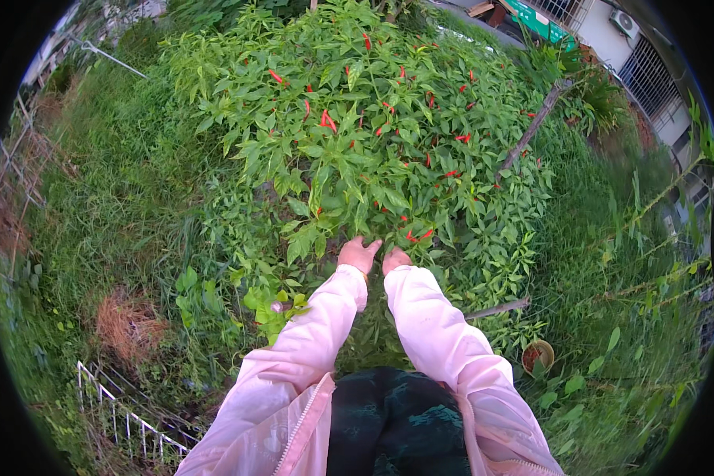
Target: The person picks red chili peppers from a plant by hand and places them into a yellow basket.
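Observation:
A large chili pepper plant (345, 154) with green leaves and many red chilies spreads before me. My left hand (358, 254) reaches into its near lower edge, with thumb and a finger apart near the leaves; whether it touches a stem is unclear. Close beside it on the right, my right hand (396, 259) is partly hidden by its sleeve and foliage, so its fingers do not show. A cluster of red chilies (419, 235) hangs just above and to the right of my right hand. At the lower right a round container (538, 357) holds red chilies.
A wooden stake (532, 131) leans through the plant's right side, and a shorter stick (498, 309) juts out lower down. A white metal rack (125, 410) lies at lower left near dry grass (130, 324). Tall grass surrounds the plant. A building (648, 65) stands at upper right.

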The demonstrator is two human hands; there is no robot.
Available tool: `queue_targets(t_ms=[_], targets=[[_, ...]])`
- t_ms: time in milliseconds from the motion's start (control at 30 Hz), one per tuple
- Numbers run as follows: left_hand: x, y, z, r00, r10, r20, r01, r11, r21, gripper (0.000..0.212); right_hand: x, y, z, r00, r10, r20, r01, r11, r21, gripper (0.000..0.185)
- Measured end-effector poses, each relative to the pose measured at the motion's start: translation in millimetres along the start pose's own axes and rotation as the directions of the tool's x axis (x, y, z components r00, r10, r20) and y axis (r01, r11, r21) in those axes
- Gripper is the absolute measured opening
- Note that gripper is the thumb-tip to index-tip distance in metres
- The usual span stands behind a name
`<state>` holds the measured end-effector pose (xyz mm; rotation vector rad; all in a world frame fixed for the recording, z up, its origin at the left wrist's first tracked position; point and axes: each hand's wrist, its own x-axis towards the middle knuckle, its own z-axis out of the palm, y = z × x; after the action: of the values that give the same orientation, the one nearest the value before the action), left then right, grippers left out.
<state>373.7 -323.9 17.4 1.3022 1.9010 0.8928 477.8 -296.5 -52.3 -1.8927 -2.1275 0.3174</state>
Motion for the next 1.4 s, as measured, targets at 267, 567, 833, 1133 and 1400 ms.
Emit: queue_targets(t_ms=[267,567,833,1133,1400], targets=[[11,-17,-1,0.999,0.017,-0.052,-0.02,0.998,-0.052,0.03,-6,-10,-45,0.974,0.155,0.168,-0.18,0.972,0.148,0.017],[20,-53,-18,0.91,-0.241,0.339,0.415,0.542,-0.73,0.019,-3,-28,-46,0.955,0.268,0.129,-0.289,0.937,0.195,0.021],[36,-93,-1,0.983,-0.141,0.12,0.183,0.845,-0.502,0.018,-3,-40,-53,0.972,0.207,0.114,-0.222,0.964,0.148,0.023],[14,-52,-12,0.993,0.048,-0.107,-0.083,0.931,-0.355,0.019,-11,-29,-58,0.973,0.178,0.147,-0.215,0.931,0.296,0.023],[-11,37,-36,0.906,0.358,-0.226,-0.369,0.93,-0.006,0.014,-24,-44,-46,0.96,0.125,0.25,-0.135,0.991,0.02,0.03]])
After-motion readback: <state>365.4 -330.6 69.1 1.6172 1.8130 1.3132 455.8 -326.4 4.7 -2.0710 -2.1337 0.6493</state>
